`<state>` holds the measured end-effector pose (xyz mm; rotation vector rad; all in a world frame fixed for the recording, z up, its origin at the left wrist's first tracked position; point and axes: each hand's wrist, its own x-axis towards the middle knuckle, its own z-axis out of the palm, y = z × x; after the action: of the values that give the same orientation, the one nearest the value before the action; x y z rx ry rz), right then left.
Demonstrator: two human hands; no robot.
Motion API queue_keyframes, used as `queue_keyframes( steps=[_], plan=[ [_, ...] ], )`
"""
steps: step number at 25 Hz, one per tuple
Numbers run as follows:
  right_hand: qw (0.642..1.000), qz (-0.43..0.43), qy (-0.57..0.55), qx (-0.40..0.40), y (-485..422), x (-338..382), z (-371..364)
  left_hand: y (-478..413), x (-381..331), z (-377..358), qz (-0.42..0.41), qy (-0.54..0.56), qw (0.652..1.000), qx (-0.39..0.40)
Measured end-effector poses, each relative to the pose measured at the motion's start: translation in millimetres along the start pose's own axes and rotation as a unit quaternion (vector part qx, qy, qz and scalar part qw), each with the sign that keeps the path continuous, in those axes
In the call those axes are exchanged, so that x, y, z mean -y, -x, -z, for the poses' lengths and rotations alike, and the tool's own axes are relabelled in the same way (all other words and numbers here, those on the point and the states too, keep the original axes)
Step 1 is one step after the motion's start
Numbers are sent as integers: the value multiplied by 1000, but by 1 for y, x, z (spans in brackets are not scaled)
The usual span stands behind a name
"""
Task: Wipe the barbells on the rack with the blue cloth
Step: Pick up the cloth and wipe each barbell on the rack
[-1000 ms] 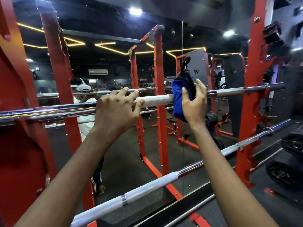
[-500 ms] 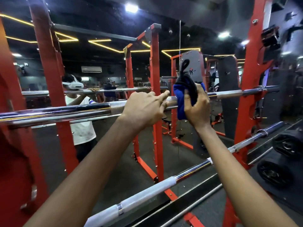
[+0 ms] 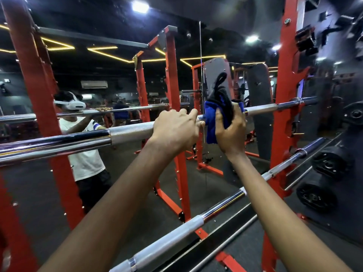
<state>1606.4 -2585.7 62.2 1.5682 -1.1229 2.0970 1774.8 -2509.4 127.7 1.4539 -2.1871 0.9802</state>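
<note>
1. The blue cloth (image 3: 211, 122) sits at the middle of the frame, draped over the upper barbell (image 3: 129, 130), which runs from the left edge across to the red upright at the right (image 3: 282, 114).
2. The right hand (image 3: 230, 132) is closed around the blue cloth and the bar together, fingers curled over the top. A black strap or glove (image 3: 221, 95) is bunched up in the same grip and pokes upward above the hand.
3. The left hand (image 3: 176, 130) lies just to the left of the cloth, palm down on the knurled part of the bar. Its fingers are curled loosely over the bar, with the fingertips almost touching the cloth.
4. Progress, as a judgement: wiping is under way on the middle of the upper bar. Nothing in the frame shows which stretches are already clean; the chrome sleeve at the left and the length toward the right upright look the same as the rest.
5. The lower barbell (image 3: 176, 236), slanting from the bottom centre up to the right, has no hand or cloth on it, so it likely remains to be done.
6. Containers: none are in view. Round weight plates (image 3: 318, 195) sit at the lower right, and a mirror (image 3: 117, 173) behind the rack reflects the person.
</note>
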Motion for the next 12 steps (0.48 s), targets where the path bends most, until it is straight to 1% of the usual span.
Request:
queue_keyframes(
  steps=[3, 5, 6, 7, 10, 12],
  plan=[
    [992, -103, -23, -67, -14, -24, 7, 5, 2, -3, -13, -22, 999, -30],
    [985, -153, -40, -69, -16, -27, 3, 5, 1, -2, -6, -16, 1000, -25],
    [985, -156, -47, -60, -13, -25, -1, 3, 0, -1, 4, -14, 1000, -17],
    [988, -135, -48, -52, -7, -22, -6, 3, -2, 1, 17, -15, 1000, -5],
    [997, -14, -64, -35, 12, -11, -10, -3, -9, 3, 74, -8, 997, 23],
    [995, 19, -81, -51, 13, -15, -9, -14, -18, 3, 92, 4, 995, 37]
  ],
)
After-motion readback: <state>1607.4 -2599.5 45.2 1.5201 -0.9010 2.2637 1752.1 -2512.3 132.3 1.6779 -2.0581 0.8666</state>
